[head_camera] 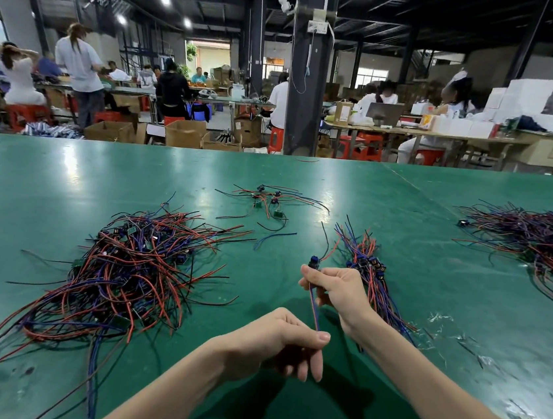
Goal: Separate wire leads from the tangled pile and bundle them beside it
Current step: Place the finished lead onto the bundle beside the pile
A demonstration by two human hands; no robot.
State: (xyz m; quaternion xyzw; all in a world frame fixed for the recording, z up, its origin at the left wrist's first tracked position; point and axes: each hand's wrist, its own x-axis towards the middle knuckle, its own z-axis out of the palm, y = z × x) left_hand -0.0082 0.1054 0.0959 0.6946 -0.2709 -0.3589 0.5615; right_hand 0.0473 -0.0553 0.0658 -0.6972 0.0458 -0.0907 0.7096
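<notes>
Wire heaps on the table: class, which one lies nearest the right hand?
The aligned bundle directly behind the right hand; the tangled pile, small far cluster and far-right heap lie well apart.

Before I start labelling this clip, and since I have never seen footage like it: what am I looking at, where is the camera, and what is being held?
There is no machine here: these are a person's two bare hands, filmed by one wide-angle camera worn on the head, looking forward and down. The green table carries a tangled pile of red, blue and black wire leads on the left, and a tidier bundle just behind the right hand. A small scatter lies farther back, and a second pile at the far right. One lead runs straight between the hands: the right hand pinches it just below its blue connector, and the left hand pinches its lower end.
</notes>
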